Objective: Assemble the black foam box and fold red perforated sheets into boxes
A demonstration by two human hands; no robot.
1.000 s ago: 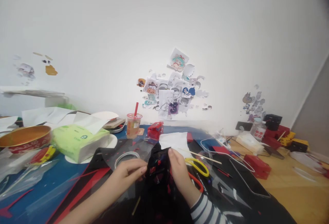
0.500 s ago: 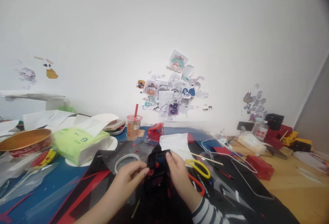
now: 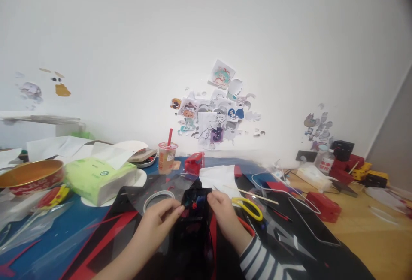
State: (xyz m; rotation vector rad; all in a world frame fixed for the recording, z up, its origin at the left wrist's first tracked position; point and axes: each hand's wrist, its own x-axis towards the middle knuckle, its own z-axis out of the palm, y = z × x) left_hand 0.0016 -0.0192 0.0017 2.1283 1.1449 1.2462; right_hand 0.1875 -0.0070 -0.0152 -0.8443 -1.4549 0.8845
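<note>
My left hand [image 3: 159, 219] and my right hand [image 3: 223, 217] both pinch a dark crinkly plastic bag [image 3: 195, 224] with small red bits inside, held low in front of me. The left fingers grip its left upper edge, the right fingers its right upper corner. A striped sleeve [image 3: 257, 262] covers my right wrist. A roll of clear tape [image 3: 158, 197] lies just beyond my left hand, and yellow-handled scissors [image 3: 248, 206] lie right of my right hand.
On the blue table stand a green tissue pack [image 3: 96, 177], a gold-and-red round tin [image 3: 29, 176], a drink cup with red straw [image 3: 166, 155], a small red box [image 3: 194, 163], white paper [image 3: 219, 175] and red and black boxes [image 3: 325, 205] at right. Stickers [image 3: 214, 117] cover the wall.
The bag has been lowered and flattened a little between my hands; my fingers shifted along its top edge. The view wobbled slightly.
</note>
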